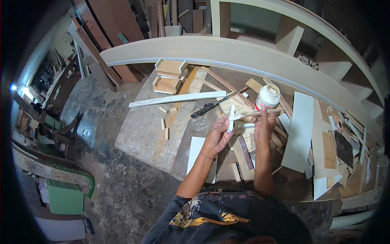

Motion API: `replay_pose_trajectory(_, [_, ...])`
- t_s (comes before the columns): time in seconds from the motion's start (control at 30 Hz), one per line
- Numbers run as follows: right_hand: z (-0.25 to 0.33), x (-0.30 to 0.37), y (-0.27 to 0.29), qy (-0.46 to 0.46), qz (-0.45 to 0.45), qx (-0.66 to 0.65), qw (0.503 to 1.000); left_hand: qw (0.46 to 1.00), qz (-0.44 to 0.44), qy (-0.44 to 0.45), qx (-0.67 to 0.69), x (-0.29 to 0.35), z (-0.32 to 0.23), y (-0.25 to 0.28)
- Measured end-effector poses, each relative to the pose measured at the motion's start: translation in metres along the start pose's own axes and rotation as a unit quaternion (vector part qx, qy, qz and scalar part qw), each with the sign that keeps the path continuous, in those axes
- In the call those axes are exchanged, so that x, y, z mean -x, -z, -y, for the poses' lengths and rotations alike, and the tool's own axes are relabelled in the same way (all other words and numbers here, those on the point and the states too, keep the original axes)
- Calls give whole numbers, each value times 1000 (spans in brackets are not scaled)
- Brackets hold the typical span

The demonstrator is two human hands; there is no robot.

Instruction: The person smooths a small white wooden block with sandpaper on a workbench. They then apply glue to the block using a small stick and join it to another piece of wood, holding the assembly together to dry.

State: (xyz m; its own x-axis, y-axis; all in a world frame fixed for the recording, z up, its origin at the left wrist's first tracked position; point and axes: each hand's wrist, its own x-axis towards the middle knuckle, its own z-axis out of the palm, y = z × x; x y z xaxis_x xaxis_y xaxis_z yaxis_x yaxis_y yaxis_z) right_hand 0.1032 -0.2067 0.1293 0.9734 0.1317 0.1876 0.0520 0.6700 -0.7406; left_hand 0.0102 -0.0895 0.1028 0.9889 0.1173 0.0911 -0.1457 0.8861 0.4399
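Observation:
Between the fingers of my left hand is a small white wooden block, held upright. My right hand grips a thin wooden stick, whose left end carries a white paste and meets the block. Just beyond my right hand stands an uncapped white jar with pale stuff around its mouth. A dark-handled screwdriver-like tool with a long shaft lies left of the jar. Several small wood blocks rest on the worktable to the left.
A long white strip and small tray-like wooden pieces lie farther back. Wood offcuts and a white board crowd the right side. A long curved shelf unit borders the far edge, with eyeglasses on it.

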Motion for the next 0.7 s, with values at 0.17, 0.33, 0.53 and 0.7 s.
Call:
replay_pose_trajectory(0.17, [0, -2, 1, -7, -10, -18, 1000, 1000, 14, -9, 7, -1, 1, 2])
replay_pose_trajectory(0.33, [-3, -2, 3, -3, -47, -28, 999, 1000, -29, 0, -11, 2, 0, -8])
replay_pose_trajectory(0.53, [-12, -4, 4, -2, -48, -12, 999, 997, -65, -4, -29, 4, -1, -20])
replay_pose_trajectory(0.7, [-9, -1, 3, -3, -27, -6, 1000, 997, -71, -7, -18, 2, 0, -11])
